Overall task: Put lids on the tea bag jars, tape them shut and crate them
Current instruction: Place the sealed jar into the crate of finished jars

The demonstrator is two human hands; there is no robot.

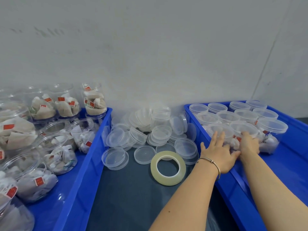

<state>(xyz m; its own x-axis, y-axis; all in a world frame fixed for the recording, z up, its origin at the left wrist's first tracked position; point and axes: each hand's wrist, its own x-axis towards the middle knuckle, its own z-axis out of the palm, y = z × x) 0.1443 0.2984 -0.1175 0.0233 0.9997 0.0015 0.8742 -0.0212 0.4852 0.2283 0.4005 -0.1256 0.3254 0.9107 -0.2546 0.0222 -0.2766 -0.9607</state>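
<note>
Both hands are inside the right crate (290,157), setting lidded jars into place. The left hand (218,152) lies with fingers straight and spread against the side of a near-row jar (221,132). The right hand (250,144) rests on the neighbouring jar (245,129); I cannot tell whether its fingers curl round the jar or only press on it. Behind them, more capped jars stand in rows, touching one another, filling the far end of the crate.

This looks like the crating step: a sealed jar being nudged snug against its neighbours.

The left crate (90,147) holds open jars (61,154) of tea bags, none lidded. Between the crates, on the dark counter (126,189), lie a heap of loose lids (146,134) and a tape roll (168,168), just beside the left wrist.

The next move probably calls for both hands to leave the right crate, fetch an open jar from the left one, and take a lid from the heap.
</note>
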